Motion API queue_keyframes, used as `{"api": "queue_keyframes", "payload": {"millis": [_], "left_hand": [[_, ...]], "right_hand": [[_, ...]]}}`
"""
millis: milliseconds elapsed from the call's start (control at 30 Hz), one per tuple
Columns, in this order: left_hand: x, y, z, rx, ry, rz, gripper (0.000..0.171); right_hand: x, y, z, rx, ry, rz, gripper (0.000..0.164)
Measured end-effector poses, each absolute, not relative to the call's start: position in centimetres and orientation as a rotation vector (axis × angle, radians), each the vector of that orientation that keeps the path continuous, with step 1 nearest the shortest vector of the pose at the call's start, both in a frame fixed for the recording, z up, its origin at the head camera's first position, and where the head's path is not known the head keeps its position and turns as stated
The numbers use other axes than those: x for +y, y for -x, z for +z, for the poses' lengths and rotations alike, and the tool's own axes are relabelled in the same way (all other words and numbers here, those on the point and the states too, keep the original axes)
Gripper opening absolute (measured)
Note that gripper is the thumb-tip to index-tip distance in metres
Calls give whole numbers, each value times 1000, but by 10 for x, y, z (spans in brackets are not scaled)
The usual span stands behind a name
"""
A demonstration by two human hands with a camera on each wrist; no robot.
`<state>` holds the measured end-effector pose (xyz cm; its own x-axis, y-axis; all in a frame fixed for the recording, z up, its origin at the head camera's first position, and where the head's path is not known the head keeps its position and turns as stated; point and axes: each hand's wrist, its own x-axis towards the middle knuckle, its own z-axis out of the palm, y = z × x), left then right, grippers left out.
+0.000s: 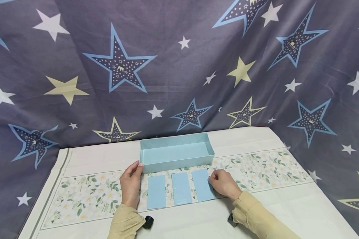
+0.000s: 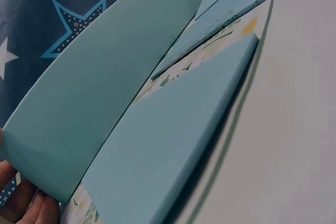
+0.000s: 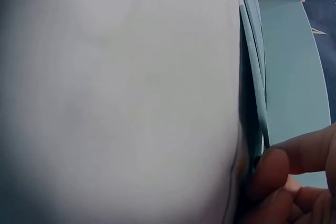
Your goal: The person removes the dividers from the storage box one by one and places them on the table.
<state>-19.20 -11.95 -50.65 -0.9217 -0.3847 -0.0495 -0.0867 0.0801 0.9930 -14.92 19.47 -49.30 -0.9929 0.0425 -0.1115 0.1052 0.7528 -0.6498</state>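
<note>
A long, open-topped light-blue box [image 1: 176,162] stands on the tablecloth. My left hand [image 1: 131,182] grips its near left corner, thumb on the front wall; in the left wrist view the fingers [image 2: 44,211] curl at the box's end. Before the box, three flat blue rectangular panels lie side by side: a left panel [image 1: 156,192], a middle panel [image 1: 181,188] and a right panel [image 1: 202,186]. My right hand [image 1: 225,183] pinches the right panel's outer edge between thumb and curled forefinger. Part of that edge is hidden behind the fingertips in the right wrist view.
A white cloth [image 1: 287,209] with a floral band [image 1: 89,196] covers the table. Behind and beside it hangs a dark curtain [image 1: 173,76] printed with stars. Black wrist straps show at the left cuff [image 1: 125,222] and the right cuff [image 1: 245,205].
</note>
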Motion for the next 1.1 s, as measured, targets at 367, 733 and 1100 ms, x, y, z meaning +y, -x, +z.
{"api": "queue_keyframes", "payload": {"millis": [367,733,1100], "left_hand": [[-119,190,-506,-2119,-494,-1926,39],[-126,205,-537,-2131,-453,-1876,41],[-128,214,-554,-2123,-461,-1854,39]], "right_hand": [[194,149,-494,2850,-128,-1077,19],[194,147,-494,2807,-137,-1106,19],[196,149,-493,2802,-144,-1113,19]]}}
